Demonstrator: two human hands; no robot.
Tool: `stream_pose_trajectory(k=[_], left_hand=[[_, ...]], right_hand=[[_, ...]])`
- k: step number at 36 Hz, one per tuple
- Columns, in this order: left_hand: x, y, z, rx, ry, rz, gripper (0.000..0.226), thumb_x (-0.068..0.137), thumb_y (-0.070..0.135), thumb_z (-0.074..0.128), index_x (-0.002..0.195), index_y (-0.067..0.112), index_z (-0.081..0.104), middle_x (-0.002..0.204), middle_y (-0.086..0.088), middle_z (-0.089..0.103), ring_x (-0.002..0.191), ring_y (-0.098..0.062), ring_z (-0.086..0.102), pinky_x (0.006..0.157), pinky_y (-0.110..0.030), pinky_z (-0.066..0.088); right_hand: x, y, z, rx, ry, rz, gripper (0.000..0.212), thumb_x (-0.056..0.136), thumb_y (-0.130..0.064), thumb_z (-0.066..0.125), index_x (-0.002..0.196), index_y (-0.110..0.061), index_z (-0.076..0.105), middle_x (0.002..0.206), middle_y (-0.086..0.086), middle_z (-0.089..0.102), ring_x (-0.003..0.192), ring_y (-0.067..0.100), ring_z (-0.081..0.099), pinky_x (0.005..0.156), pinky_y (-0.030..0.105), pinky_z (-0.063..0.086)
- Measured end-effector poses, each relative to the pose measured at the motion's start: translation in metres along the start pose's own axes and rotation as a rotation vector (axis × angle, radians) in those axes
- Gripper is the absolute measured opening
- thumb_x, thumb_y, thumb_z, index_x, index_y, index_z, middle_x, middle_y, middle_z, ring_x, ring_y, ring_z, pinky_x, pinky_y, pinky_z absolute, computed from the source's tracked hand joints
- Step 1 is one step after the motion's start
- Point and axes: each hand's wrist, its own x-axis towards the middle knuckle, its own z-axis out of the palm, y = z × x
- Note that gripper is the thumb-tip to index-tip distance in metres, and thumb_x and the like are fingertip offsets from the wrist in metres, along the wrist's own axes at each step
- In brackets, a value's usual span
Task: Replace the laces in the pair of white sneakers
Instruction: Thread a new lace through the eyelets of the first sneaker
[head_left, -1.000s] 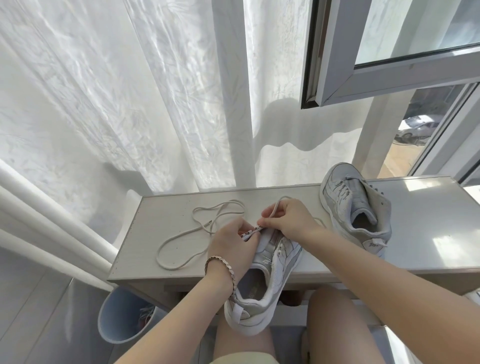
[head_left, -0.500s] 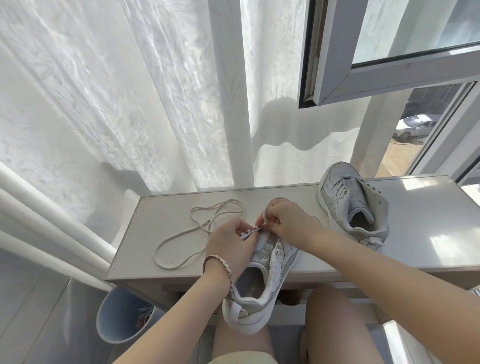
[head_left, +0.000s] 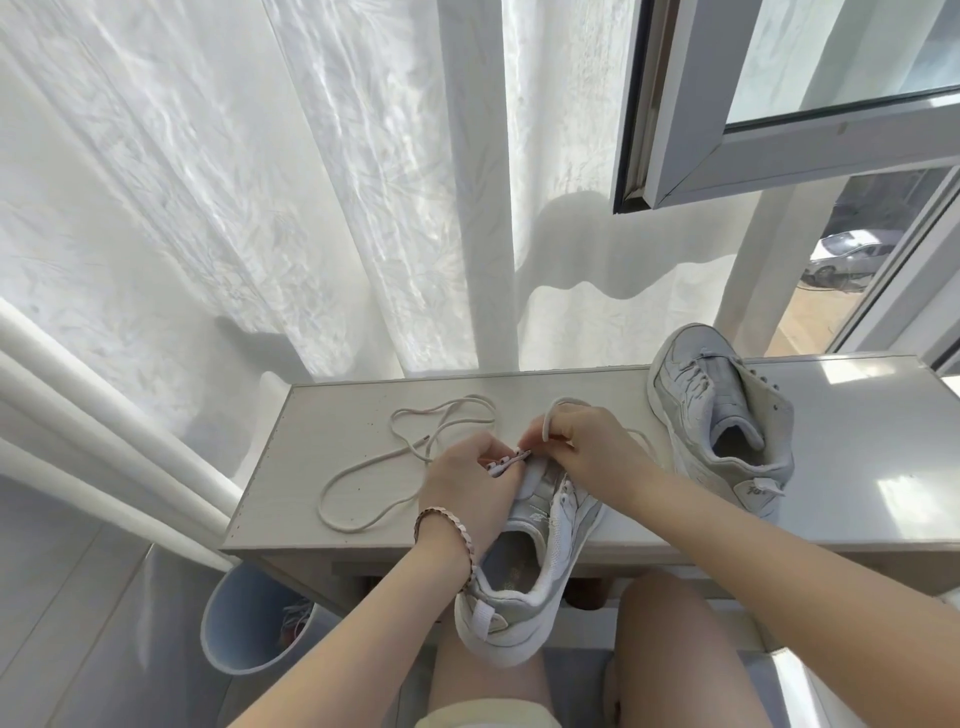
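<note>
The sneaker (head_left: 545, 530) lies toe-away over the front edge of the table (head_left: 332, 415), its heel hanging out above the person's lap, and it has barely shifted over the last second. The left hand (head_left: 467, 483) grips its left flank as before, fingers curled round the upper and the thumb up by the eyelets. The change is at the right hand (head_left: 587, 447): it has drawn in a little toward the left one, and the lace (head_left: 546, 422) it pinches between thumb and forefinger now stands up in a small loop above the knuckles, where a second ago it trailed further back across the table. A short pale, striped bit shows between the two thumbs; it is too small to say whether that is the lace tip or the eyelet edge. My reading is that the lace is being fed or drawn at an eyelet near the toe, so this shoe is in mid-lacing and far from done. The loose lace (head_left: 363, 467) lies in the same curls on the table to the left. The second sneaker (head_left: 696, 395) sits untouched to the right, lace in its lower eyelets only. A bin (head_left: 234, 613) stands below the table's left end.
</note>
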Motion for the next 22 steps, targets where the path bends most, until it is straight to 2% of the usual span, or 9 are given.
stream_pose_trajectory(k=[3,6,9,11,14,16,20,22], left_hand=[[0.0,0.0,0.0,-0.023,0.007,-0.003,0.017,0.075,0.038,0.074,0.069,0.025,0.065,0.065,0.012,0.061,0.071,-0.009,0.059,0.066,-0.023,0.045],[-0.001,-0.001,0.0,-0.052,0.013,-0.018,0.017,0.073,0.038,0.075,0.066,0.026,0.064,0.063,0.011,0.061,0.068,-0.009,0.058,0.065,-0.024,0.045],[0.0,-0.002,-0.001,-0.103,0.026,-0.043,0.019,0.07,0.037,0.077,0.064,0.024,0.065,0.061,0.01,0.061,0.064,-0.009,0.056,0.065,-0.026,0.046],[-0.001,-0.002,-0.001,-0.113,0.024,-0.055,0.019,0.07,0.038,0.077,0.064,0.024,0.065,0.061,0.01,0.061,0.063,-0.009,0.055,0.064,-0.025,0.044],[0.0,-0.002,-0.001,-0.102,0.024,-0.064,0.017,0.069,0.036,0.077,0.064,0.026,0.065,0.064,0.01,0.062,0.067,-0.011,0.058,0.067,-0.027,0.046],[-0.001,-0.002,0.0,-0.088,0.028,-0.071,0.016,0.069,0.034,0.076,0.063,0.029,0.063,0.064,0.012,0.062,0.069,-0.012,0.059,0.068,-0.027,0.047],[-0.003,0.001,0.004,-0.038,0.04,-0.039,0.015,0.071,0.038,0.074,0.065,0.031,0.062,0.066,0.014,0.062,0.075,-0.012,0.061,0.071,-0.026,0.048],[-0.004,0.004,0.005,-0.02,0.035,-0.028,0.013,0.074,0.036,0.073,0.068,0.031,0.062,0.067,0.014,0.061,0.075,-0.01,0.06,0.07,-0.023,0.046]], right_hand=[[0.005,0.0,-0.005,0.019,-0.075,0.049,0.018,0.082,0.008,0.06,0.086,-0.002,0.074,0.087,0.002,0.064,0.081,0.002,0.055,0.078,-0.001,0.035],[0.011,-0.003,-0.008,0.051,-0.125,0.085,0.02,0.077,0.015,0.058,0.08,0.003,0.073,0.082,-0.002,0.061,0.073,-0.009,0.057,0.073,0.002,0.041],[0.017,-0.008,-0.009,0.057,-0.162,0.112,0.023,0.076,0.014,0.06,0.071,-0.005,0.071,0.076,-0.015,0.06,0.071,-0.011,0.058,0.075,0.01,0.048],[0.019,-0.011,-0.008,0.038,-0.16,0.121,0.022,0.078,0.011,0.061,0.071,-0.007,0.07,0.076,-0.016,0.061,0.071,-0.007,0.06,0.075,0.012,0.048],[0.017,-0.015,0.002,-0.033,-0.094,0.14,0.018,0.08,0.008,0.056,0.076,-0.003,0.07,0.083,-0.001,0.066,0.078,0.012,0.064,0.077,0.024,0.05],[0.012,-0.014,0.008,-0.031,-0.054,0.149,0.019,0.079,0.007,0.053,0.075,-0.003,0.069,0.083,0.004,0.066,0.081,0.019,0.062,0.079,0.029,0.049],[0.005,-0.009,0.007,-0.008,0.016,0.141,0.016,0.079,0.006,0.058,0.08,-0.002,0.071,0.075,-0.007,0.059,0.081,0.01,0.054,0.075,0.008,0.04],[0.001,-0.006,0.007,0.041,0.051,0.183,0.016,0.081,0.004,0.06,0.083,-0.006,0.073,0.08,-0.001,0.065,0.081,0.008,0.055,0.071,0.002,0.037]])
